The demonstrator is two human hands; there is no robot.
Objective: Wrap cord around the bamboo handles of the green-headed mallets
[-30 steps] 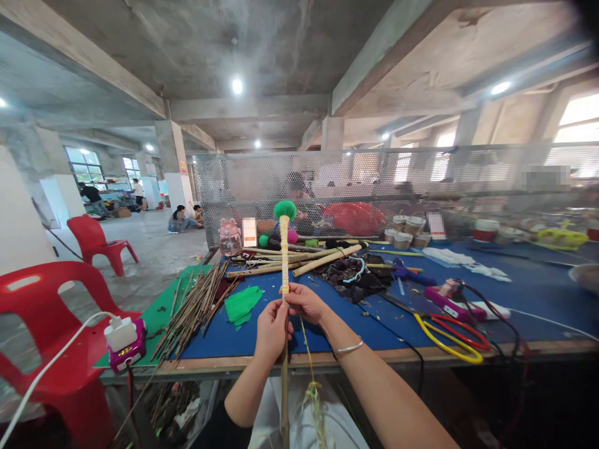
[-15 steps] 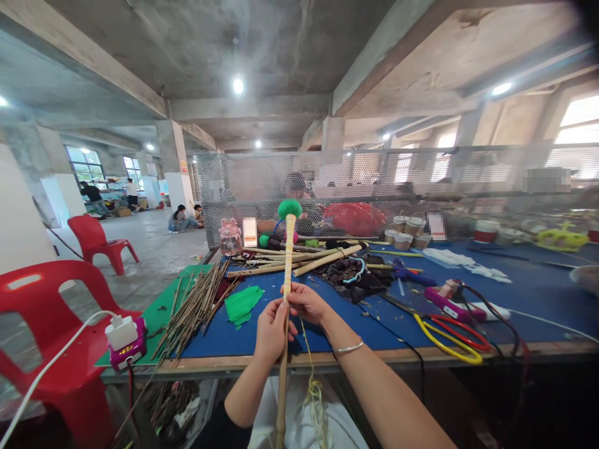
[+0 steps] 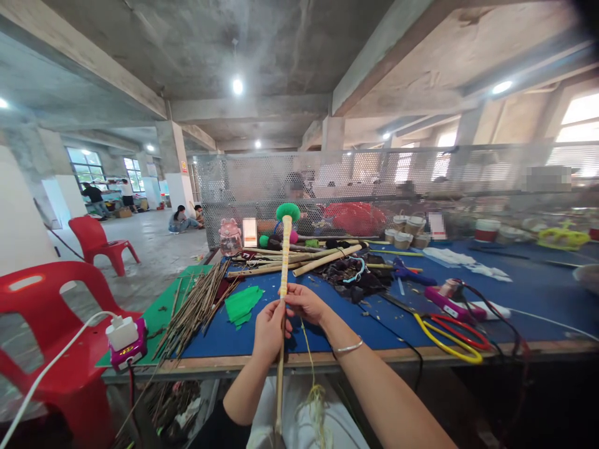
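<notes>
I hold a long bamboo stick [image 3: 284,255] upright in front of me; its upper part is wrapped in pale yellow strand and a green pompom [image 3: 287,211] caps it. My left hand [image 3: 270,329] is closed round the bare shaft just below the wrapping. My right hand [image 3: 305,303] pinches the lower end of the wrapping, where a yellow strand [image 3: 309,355] trails down to a tangle near my lap. A silver bangle [image 3: 350,347] sits on my right wrist.
The blue worktable [image 3: 538,293] carries a bundle of thin sticks [image 3: 196,307], green paper [image 3: 242,304], thicker bamboo rods [image 3: 322,260], a glue gun [image 3: 448,298], yellow and red hoops [image 3: 452,340] and cables. Red chairs [image 3: 51,337] stand left. A mesh fence [image 3: 355,181] backs the table; people sit beyond.
The stick's top swayed slightly right, then back toward upright. Both hands keep their hold at the wrapping's lower end with small shifts.
</notes>
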